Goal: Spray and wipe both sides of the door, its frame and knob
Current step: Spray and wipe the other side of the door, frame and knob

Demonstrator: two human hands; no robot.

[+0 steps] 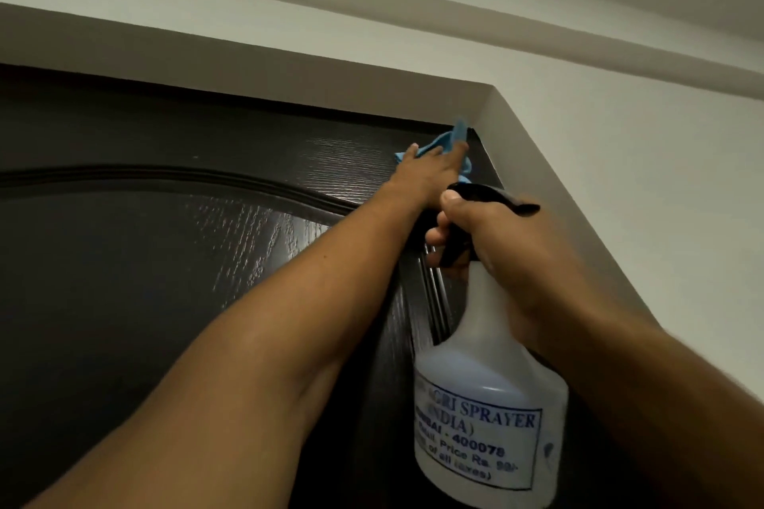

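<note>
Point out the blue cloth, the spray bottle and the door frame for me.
blue cloth [454,134]: head view, upper fold above the fingers.
spray bottle [483,397]: head view, translucent body above the label.
door frame [289,70]: head view, top beam.

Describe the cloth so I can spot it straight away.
Find the dark door and follow it to its top right corner under the grey frame. There the left hand presses a cloth flat against the wood. It is the only light blue thing in view.

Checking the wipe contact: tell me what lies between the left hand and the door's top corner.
In the head view, a blue cloth lies between the left hand and the dark door, pressed by straight fingers against the door's upper right corner, just under the frame.
</note>
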